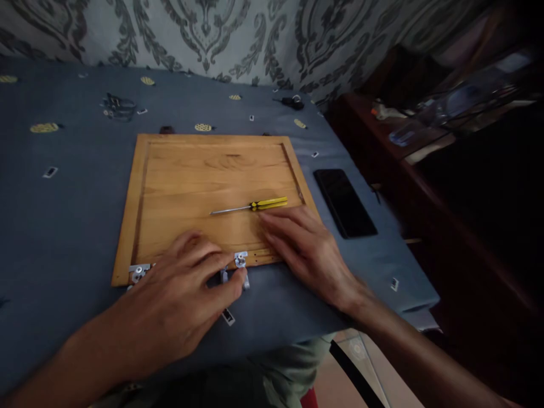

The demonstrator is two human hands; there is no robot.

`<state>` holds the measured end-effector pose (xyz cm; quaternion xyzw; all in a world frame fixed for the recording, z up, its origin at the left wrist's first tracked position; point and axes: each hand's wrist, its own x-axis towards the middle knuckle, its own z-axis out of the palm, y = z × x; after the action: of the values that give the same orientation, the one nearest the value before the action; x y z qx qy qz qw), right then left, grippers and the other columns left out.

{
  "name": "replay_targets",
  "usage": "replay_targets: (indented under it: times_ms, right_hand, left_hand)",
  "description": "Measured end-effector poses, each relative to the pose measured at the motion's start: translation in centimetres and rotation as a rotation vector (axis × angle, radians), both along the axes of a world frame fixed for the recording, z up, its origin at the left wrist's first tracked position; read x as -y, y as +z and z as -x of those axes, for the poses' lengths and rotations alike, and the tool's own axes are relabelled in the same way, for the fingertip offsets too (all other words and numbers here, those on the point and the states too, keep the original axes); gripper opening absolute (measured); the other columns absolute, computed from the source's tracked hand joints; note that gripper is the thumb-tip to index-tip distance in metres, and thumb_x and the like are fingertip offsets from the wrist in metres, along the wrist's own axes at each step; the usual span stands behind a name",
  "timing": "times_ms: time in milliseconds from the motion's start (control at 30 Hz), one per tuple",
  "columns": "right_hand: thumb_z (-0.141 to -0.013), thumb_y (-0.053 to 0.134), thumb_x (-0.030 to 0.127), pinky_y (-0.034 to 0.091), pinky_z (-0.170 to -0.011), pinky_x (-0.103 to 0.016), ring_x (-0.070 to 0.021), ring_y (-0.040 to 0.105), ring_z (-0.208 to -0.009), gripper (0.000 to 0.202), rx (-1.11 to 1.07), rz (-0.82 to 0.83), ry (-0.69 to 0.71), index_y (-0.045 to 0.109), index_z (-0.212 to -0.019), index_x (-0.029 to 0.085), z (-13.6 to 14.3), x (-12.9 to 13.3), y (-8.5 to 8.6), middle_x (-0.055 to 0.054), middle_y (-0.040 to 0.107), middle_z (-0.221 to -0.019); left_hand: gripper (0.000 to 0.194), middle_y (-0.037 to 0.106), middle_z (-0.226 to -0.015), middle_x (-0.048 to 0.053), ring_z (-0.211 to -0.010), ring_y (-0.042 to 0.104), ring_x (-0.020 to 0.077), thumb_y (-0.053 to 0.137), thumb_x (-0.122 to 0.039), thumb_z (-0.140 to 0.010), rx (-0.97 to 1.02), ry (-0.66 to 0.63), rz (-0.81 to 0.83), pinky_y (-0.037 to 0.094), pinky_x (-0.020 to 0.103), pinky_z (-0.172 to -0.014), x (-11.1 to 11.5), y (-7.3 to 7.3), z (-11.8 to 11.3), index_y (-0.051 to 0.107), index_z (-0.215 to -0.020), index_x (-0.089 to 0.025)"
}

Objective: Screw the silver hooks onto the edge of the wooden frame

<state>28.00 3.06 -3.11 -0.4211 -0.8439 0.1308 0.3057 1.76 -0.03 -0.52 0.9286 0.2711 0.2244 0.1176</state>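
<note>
Left hand (182,297): nearest item; grip pinching a metal hinge (240,260) between thumb and forefinger, seemingly to keep it true to the edge.

Panel (191,181): wooden, framed, lying flat on the desk (72,226), hinge edge toward the person, presumably for easy reach.

Corner hinge (139,273): at the panel's near left corner, partly behind the left hand.

Right hand (312,249): grip loosely spread over the panel's near right part, probably steadying it; nothing visibly held.

Screwdriver (270,203): yellow and black, laid on the panel, handle beside the right fingers, likely for quick pickup.

Phone (345,203): right of the panel, apart.

Dark keys (292,102): far side of the desk.
</note>
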Motion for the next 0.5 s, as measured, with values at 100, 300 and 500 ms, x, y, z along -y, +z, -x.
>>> replay_targets:
  times_ms: [100, 300, 500]
  right_hand:
    - [-0.103, 0.053, 0.018, 0.055, -0.107, -0.056, -0.032, 0.063, -0.126, 0.037, 0.187, -0.06, -0.058, 0.063, -0.139, 0.019, -0.2, -2.1, -0.4, -0.017, 0.069, -0.137]
    - [-0.1, 0.06, 0.02, 0.057, -0.091, -0.05, -0.0306, 0.068, -0.104, 0.025, 0.203, -0.046, -0.081, 0.07, -0.123, 0.021, -0.9, -3.9, -0.7, -0.013, 0.076, -0.11]
    - [-0.099, 0.064, 0.028, 0.056, -0.077, -0.036, -0.0223, 0.067, -0.085, 0.01, 0.074, 0.024, -0.077, 0.07, -0.104, 0.021, -2.4, -3.4, 0.3, -0.007, 0.071, -0.095]
  left_hand:
    - [0.025, 0.072, -0.121, 0.011, -0.112, 0.063, 0.0259, 0.052, -0.012, -0.103, 0.009, 0.016, 0.015, 0.048, 0.047, -0.104, 0.1, 0.0, 0.0, 0.068, -0.121, -0.015]
    - [0.024, 0.072, -0.121, 0.01, -0.11, 0.063, 0.0243, 0.051, -0.013, -0.104, 0.035, 0.011, 0.005, 0.05, 0.046, -0.104, 0.2, 0.0, 0.0, 0.068, -0.121, -0.016]
    - [0.023, 0.072, -0.121, 0.011, -0.109, 0.063, 0.0252, 0.052, -0.013, -0.105, -0.013, -0.007, 0.006, 0.048, 0.048, -0.104, 0.0, 0.2, 0.1, 0.068, -0.12, -0.015]
